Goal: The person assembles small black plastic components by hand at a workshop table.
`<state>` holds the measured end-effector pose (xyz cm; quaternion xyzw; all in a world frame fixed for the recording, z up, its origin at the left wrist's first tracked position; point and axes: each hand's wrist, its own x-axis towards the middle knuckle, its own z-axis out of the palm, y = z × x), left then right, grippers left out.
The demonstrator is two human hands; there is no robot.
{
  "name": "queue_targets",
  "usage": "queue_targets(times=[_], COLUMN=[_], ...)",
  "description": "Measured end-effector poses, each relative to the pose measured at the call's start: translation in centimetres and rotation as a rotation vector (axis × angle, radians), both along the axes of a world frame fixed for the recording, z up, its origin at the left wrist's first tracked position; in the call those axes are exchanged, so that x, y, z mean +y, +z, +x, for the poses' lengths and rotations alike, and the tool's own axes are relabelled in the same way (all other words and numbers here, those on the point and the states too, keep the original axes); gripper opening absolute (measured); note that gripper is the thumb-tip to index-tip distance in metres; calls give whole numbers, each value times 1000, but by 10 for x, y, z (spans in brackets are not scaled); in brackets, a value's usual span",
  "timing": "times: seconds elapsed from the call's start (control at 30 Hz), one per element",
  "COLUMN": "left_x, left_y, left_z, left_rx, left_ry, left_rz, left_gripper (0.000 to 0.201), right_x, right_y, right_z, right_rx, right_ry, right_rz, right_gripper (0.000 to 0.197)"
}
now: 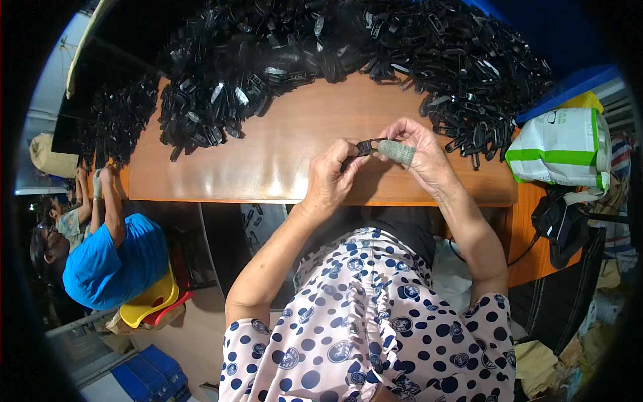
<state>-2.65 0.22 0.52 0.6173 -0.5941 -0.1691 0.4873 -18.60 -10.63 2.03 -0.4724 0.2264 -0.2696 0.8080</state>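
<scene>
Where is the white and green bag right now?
In the head view, the white and green bag stands at the table's right end, right of the right hand and beside the black clip pile.

A wooden desk [268,161] with a glossy top fills the middle, its far edge buried under a heap of black plastic parts [321,47]. A yellow stool [151,301] stands at left, blue crates [147,375] lie on the floor, and a green-and-white bag [559,147] sits at right.

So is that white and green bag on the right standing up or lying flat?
Standing up: the white and green bag sits on the table's right end, its top edge uppermost.
</scene>
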Motion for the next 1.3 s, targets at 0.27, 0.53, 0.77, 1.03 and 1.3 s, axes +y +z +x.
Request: queue_targets(times=[0.27,0.53,0.77,1.03,1.3], left_x=[10,15,5,-29,-64], left_y=[11,25,27,15,23], left_z=[8,26,28,39,48], left_rx=[109,-337,16,906,1305], left_ry=[-10,-196,-154,-226,-356], left_rz=[88,157,222,282,397], left_gripper=[19,24,24,24,32], right_x=[-11,-7,-16,-28,-38], right_y=[8,-5,-18,5,-14], right_z=[2,9,14,35,52], right_rx=[251,345,177,-36,-39], right_ry=[314,454,582,683,420], right_rz=[121,184,427,373,181], right_gripper=[20,25,31,55,42])
